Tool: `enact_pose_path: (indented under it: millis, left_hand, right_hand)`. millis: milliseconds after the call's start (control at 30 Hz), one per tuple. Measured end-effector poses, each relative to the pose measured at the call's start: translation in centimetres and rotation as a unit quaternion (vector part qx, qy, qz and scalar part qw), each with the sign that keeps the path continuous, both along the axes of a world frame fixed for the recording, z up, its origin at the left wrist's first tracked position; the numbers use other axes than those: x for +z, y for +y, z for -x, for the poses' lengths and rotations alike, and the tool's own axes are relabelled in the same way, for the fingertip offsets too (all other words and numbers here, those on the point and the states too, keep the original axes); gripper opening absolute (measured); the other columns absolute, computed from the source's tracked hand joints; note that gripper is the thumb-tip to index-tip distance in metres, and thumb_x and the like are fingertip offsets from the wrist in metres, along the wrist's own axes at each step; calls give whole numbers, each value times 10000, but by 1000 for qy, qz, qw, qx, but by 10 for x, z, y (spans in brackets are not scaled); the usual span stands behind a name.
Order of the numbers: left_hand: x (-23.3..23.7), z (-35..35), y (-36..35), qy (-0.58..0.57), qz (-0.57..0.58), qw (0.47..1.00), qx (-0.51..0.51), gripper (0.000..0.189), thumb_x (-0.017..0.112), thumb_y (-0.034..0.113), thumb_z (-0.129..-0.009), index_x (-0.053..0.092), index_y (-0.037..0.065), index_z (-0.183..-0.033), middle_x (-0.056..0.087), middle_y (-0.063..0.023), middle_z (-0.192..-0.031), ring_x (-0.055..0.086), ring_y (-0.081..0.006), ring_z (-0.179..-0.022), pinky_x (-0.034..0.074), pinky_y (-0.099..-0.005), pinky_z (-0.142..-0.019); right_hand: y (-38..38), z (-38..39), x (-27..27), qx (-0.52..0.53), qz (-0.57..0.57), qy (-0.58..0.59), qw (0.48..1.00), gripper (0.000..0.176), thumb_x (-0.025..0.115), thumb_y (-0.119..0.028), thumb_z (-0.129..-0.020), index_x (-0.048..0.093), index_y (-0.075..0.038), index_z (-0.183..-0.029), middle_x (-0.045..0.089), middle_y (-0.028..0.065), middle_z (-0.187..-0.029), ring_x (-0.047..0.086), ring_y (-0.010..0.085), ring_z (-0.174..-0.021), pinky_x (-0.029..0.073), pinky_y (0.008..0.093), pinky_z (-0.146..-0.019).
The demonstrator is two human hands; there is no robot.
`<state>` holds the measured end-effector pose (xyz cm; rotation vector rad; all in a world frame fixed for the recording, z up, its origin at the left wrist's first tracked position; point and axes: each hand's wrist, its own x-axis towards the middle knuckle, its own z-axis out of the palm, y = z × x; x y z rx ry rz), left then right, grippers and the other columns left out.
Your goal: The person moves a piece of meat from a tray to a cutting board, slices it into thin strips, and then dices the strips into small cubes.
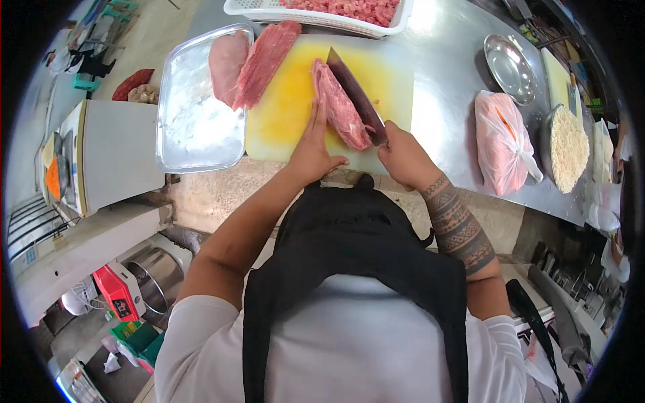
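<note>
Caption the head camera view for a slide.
Left hand against raw meat on a cutting board, right hand holding a knife alongside.

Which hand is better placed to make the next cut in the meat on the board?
The right hand, I'd say: it already grips the knife, whose blade lies along the meat. The left hand is against the meat's other side, better suited to steadying it.

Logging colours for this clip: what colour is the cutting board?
Yellow, paler toward its edges; the head view shows the board.
</note>
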<state>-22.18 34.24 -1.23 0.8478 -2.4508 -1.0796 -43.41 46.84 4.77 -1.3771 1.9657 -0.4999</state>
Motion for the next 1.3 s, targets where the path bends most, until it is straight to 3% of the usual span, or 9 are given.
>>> enact_pose_path:
  millis: [167,367,667,767,867,967,1067,1167,1300]
  left_hand:
    - [-24,13,-12,22,58,997,43,1427,1013,207,-573,121,-9,-1666,278,-300,-1679,332,-472,-1527,341,-508,-1243]
    - [-25,12,-21,36,50,996,59,1320,1007,172,-561,254,-38,-1624,340,-289,-1652,391,-469,-1492,357,-503,-1231]
    - [-34,11,-40,31,-69,995,68,1244,997,165,-591,303,-36,-1603,424,-283,-1592,446,-445,-1455,389,-477,-1216]
    - [-16,12,-48,21,-173,983,61,1287,1002,184,-589,263,-28,-1621,405,-280,-1600,427,-449,-1464,374,-480,-1228]
    - [-23,12,-44,14,65,996,51,1375,1018,217,-558,205,-11,-1644,365,-278,-1625,392,-450,-1488,356,-486,-1239]
    - [-24,16,-55,25,45,999,5,1444,1031,264,-529,168,6,-1657,347,-277,-1636,359,-451,-1507,342,-492,-1248]
    - [-30,17,-63,22,48,999,9,1430,1030,292,-539,182,5,-1654,355,-279,-1630,361,-449,-1506,338,-497,-1250]
    - [-21,17,-67,4,-7,1000,21,1405,1022,290,-566,181,1,-1653,359,-279,-1625,365,-453,-1500,331,-495,-1254]
    - [-26,20,-69,17,2,1000,26,1381,1020,283,-573,199,-4,-1646,368,-267,-1624,384,-449,-1488,334,-497,-1251]
  right_hand:
    - [6,-20,1,-6,-8,23,1000,188,589,-105,-942,503,32,-1037,676,321,-868,682,508,-884,530,589,-797]
    - [-2,-28,7,-2,-1,38,999,181,578,-80,-930,478,30,-1034,668,315,-825,680,508,-854,528,598,-781]
    - [-20,-31,6,0,-20,31,999,221,596,-66,-922,463,33,-1068,652,329,-852,655,524,-867,502,605,-779]
    - [-23,-32,8,-4,-25,34,999,235,609,-71,-922,463,35,-1073,653,330,-853,657,523,-870,508,601,-777]
    - [-23,-31,4,-12,-27,35,999,239,606,-72,-921,465,40,-1077,657,327,-862,660,521,-873,512,590,-777]
    - [-21,-17,5,-2,-3,10,1000,266,627,-147,-968,481,50,-1072,674,329,-879,676,519,-913,527,586,-803]
    - [-26,-9,15,18,-66,-14,998,266,613,-135,-969,477,59,-1089,671,335,-893,669,523,-937,523,580,-822]
    - [-24,-10,9,33,-36,4,999,250,605,-117,-959,479,57,-1087,671,331,-887,672,514,-934,525,575,-829]
    - [-25,-22,6,1,-28,9,1000,235,605,-79,-919,462,48,-1056,652,320,-851,657,526,-882,505,589,-787]
